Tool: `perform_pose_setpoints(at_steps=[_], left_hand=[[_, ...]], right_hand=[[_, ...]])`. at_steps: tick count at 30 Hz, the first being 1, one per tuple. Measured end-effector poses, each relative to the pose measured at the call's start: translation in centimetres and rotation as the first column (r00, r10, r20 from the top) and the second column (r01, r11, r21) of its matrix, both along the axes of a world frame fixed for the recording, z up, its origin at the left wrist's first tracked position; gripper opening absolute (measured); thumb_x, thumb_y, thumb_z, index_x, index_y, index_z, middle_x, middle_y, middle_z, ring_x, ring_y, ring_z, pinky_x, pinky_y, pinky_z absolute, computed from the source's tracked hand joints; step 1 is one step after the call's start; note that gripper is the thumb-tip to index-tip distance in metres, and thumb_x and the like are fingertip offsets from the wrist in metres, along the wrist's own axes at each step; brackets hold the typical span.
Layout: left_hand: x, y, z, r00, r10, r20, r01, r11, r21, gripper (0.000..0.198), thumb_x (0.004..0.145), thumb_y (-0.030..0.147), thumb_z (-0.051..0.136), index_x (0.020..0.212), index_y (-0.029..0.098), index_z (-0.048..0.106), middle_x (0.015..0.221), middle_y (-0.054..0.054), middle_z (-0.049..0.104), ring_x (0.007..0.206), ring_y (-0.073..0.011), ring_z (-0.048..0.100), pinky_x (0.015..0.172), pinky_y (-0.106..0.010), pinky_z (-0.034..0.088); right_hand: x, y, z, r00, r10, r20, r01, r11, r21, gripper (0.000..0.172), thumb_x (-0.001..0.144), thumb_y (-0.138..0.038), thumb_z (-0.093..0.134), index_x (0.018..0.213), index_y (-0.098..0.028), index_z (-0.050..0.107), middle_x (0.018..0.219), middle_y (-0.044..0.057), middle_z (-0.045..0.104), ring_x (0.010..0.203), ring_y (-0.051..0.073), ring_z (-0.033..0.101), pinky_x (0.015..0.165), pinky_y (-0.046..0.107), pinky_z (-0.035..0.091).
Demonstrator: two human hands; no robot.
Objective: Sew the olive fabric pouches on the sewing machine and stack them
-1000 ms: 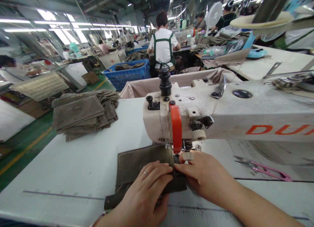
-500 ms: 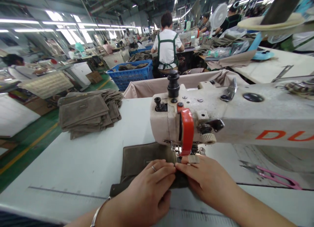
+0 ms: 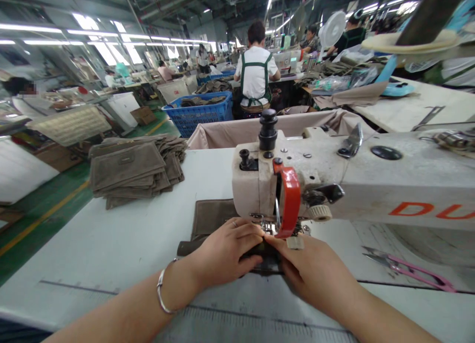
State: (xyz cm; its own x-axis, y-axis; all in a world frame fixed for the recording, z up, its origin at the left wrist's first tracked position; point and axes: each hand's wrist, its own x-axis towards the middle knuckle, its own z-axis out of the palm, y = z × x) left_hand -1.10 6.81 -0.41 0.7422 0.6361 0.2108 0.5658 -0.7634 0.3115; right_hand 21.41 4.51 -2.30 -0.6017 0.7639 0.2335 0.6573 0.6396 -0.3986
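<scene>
An olive-brown fabric piece (image 3: 213, 217) lies flat under the head of a white sewing machine (image 3: 256, 179), its near edge folded or layered. My left hand (image 3: 226, 249) presses on it, fingers together and thumb tucked beneath, the fingertips close to the presser foot (image 3: 269, 227). On the other side of the foot, my right hand (image 3: 311, 259) grips the near part of the piece, its index fingertip nearly meeting the left fingers. A light patch is wrapped on one right finger. Both hands partly hide the fabric. The red guard (image 3: 289, 202) hangs just above the right fingers.
A stack of similar fabric pieces (image 3: 128, 167) rests at the table's left. Pink-handled thread snips (image 3: 411, 269) lie to the right. Ruler markings (image 3: 260, 320) run along the near edge. Behind are a blue crate (image 3: 200, 113) and a person in a green apron (image 3: 256, 75).
Both hands and the fabric have moved; the fabric has slid away from me under the machine head, and my left hand has followed it forward. The view has shifted slightly.
</scene>
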Motion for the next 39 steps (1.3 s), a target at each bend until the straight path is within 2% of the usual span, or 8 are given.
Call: perform_pose_setpoints(at_steps=[4,6,9,15,19,22,28,39], left_hand=[[-1.1,0.7,-0.5,0.999,-0.033,0.016,0.031,0.996,0.087,0.024,0.092,0.03,0.058,0.114,0.019,0.062,0.114,-0.005,0.068,0.109,-0.0215,0.061,0.098,-0.038,0.047],[-1.8,0.9,-0.8,0.999,-0.017,0.052,0.011,0.993,0.12,0.023,0.094,0.029,0.056,0.114,0.019,0.063,0.112,-0.005,0.069,0.106,-0.0213,0.062,0.095,-0.038,0.049],[-2.4,0.8,-1.3,0.992,0.004,0.129,-0.018,0.993,0.114,0.023,0.095,0.025,0.054,0.115,0.02,0.062,0.111,-0.006,0.069,0.105,-0.0197,0.063,0.095,-0.037,0.05],[-1.2,0.0,-1.3,0.982,0.002,0.188,-0.024,0.993,0.112,0.018,0.092,0.021,0.057,0.107,0.018,0.065,0.106,-0.005,0.071,0.101,-0.0186,0.064,0.093,-0.035,0.052],[0.2,-0.7,-0.9,0.978,0.025,0.205,-0.047,0.994,0.102,0.014,0.091,0.02,0.057,0.1,0.018,0.067,0.1,-0.004,0.072,0.093,-0.017,0.066,0.089,-0.033,0.053],[0.8,-1.0,-0.9,0.973,0.05,0.225,-0.078,0.99,0.116,0.011,0.091,0.018,0.056,0.096,0.017,0.067,0.095,-0.004,0.073,0.087,-0.0159,0.067,0.086,-0.031,0.054],[1.1,-1.1,-1.1,0.969,0.049,0.244,-0.084,0.987,0.134,0.016,0.094,0.017,0.051,0.093,0.017,0.067,0.093,-0.003,0.073,0.085,-0.0151,0.068,0.083,-0.03,0.054],[1.6,0.5,-1.4,0.969,0.168,0.182,-0.19,0.975,0.114,0.014,0.091,0.016,0.054,0.089,0.019,0.068,0.09,-0.003,0.072,0.087,-0.0191,0.066,0.084,-0.034,0.052]], right_hand=[[0.3,0.1,0.2,0.992,-0.105,-0.068,0.11,0.992,0.067,0.021,0.087,-0.015,0.045,0.102,-0.018,0.06,0.101,0.009,0.06,0.093,0.025,0.056,0.08,0.038,0.048],[0.5,0.4,0.2,0.981,-0.176,-0.078,0.185,0.975,0.125,0.015,0.086,-0.016,0.048,0.096,-0.017,0.059,0.096,0.009,0.059,0.089,0.025,0.055,0.078,0.039,0.047],[0.7,0.7,0.1,0.976,-0.215,-0.03,0.217,0.959,0.183,0.009,0.087,-0.018,0.05,0.087,-0.018,0.059,0.086,0.007,0.059,0.081,0.025,0.054,0.072,0.037,0.045],[0.8,0.7,0.4,0.967,-0.247,0.064,0.23,0.952,0.199,0.025,0.09,-0.027,0.055,0.065,-0.02,0.056,0.068,0.005,0.055,0.073,0.024,0.052,0.069,0.038,0.042],[0.2,0.3,0.6,0.993,-0.07,-0.094,0.082,0.988,0.129,0.007,0.087,-0.02,0.058,0.091,-0.02,0.064,0.091,0.005,0.064,0.088,0.024,0.054,0.079,0.037,0.044],[-0.3,0.1,0.5,0.987,0.039,-0.158,-0.024,0.995,0.096,0.022,0.087,-0.011,0.055,0.105,-0.022,0.062,0.097,0.003,0.066,0.087,0.02,0.056,0.078,0.034,0.046],[-0.5,0.0,0.0,0.987,-0.003,-0.161,0.019,0.995,0.098,0.016,0.089,-0.013,0.052,0.096,-0.022,0.064,0.092,0.004,0.066,0.084,0.021,0.057,0.075,0.034,0.048],[-0.3,1.2,-1.4,0.993,-0.061,-0.1,0.08,0.978,0.195,0.022,0.09,-0.014,0.051,0.102,-0.02,0.068,0.099,0.009,0.067,0.09,0.024,0.06,0.08,0.039,0.052]])
